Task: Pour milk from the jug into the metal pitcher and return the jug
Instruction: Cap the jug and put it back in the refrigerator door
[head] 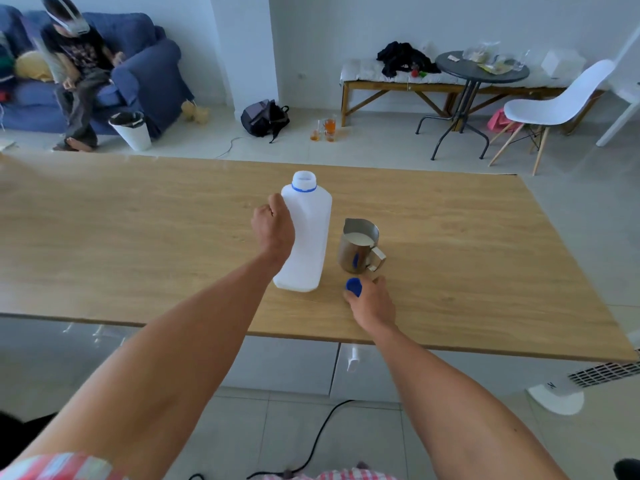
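Observation:
A white plastic milk jug [310, 233] stands upright on the wooden table [138, 237], its mouth uncapped with a blue ring below it. My left hand [273, 228] grips the jug's left side. Right of the jug stands the metal pitcher [360, 252], with milk showing inside and its handle turned toward me. My right hand [372, 303] rests on the table just in front of the pitcher, fingers pinching the blue cap [354, 286].
A person sits on a blue sofa [145, 74] at the far left, beside a white bin [131, 129]. Beyond the table are a backpack [265, 117], glasses on the floor [325, 129], a bench, a round dark table [481, 72] and a white chair [554, 105].

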`<control>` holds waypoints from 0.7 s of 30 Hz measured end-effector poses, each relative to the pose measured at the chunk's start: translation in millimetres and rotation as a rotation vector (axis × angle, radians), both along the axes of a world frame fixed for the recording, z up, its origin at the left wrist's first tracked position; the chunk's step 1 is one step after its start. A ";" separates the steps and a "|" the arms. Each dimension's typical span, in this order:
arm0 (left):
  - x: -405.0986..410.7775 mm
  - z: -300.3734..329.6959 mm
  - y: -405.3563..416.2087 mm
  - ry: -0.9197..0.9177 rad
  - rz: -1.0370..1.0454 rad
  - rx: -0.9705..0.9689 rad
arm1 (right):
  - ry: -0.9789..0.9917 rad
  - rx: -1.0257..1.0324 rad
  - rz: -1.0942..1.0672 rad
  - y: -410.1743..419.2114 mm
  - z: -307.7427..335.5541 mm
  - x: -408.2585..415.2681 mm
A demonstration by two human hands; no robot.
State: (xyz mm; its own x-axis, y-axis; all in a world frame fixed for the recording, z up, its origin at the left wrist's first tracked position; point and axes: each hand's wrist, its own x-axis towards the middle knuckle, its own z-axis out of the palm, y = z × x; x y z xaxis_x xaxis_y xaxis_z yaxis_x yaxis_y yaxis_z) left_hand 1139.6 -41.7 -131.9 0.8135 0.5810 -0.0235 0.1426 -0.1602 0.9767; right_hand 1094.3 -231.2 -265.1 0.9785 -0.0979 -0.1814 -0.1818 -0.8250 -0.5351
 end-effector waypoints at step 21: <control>-17.7 -28.7 -9.5 -0.055 0.033 -0.062 | -0.671 0.695 0.090 42.5 154.9 36.1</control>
